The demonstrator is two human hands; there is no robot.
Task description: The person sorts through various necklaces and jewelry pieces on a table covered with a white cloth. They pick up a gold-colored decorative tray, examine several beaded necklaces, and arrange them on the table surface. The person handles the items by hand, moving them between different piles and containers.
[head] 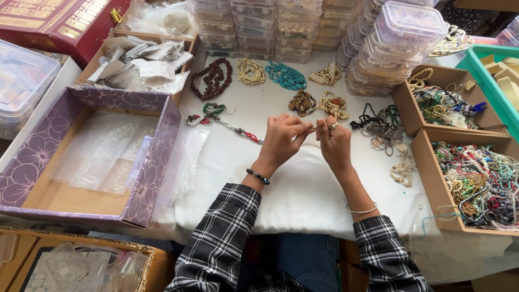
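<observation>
Hands meet above the middle of the white cloth [303,189] that covers the table. Left hand [281,141] is curled, thumb and fingers pinched on one end of a small thin piece [313,128], which spans the short gap between the 2 hands. Right hand [334,143] is also curled, fingertips pinched on the other end of the same piece; a ring sits on 1 finger. The piece is too small to tell what kind it is. Left wrist carries a dark bead bracelet [258,176]; right wrist carries a thin metal bangle [362,210]. Both sleeves are black-and-white plaid.

Just beyond the hands, on the cloth, lie separate heaps of beads: a dark red strand [212,78], a cream strand [251,71], a turquoise strand [285,75], a brown cluster [303,102] and a mixed gold cluster [333,105]. A green, white and red strand [221,120] lies stretched out to the left of the left hand. A dark tangle of chains [381,127] lies to the right of the right hand.

Stacked clear plastic boxes [403,32] stand at the far edge. 2 brown trays [427,157] full of mixed bead strings stand at the right. A purple flowered box [157,157] holding clear plastic bags stands at the left.
</observation>
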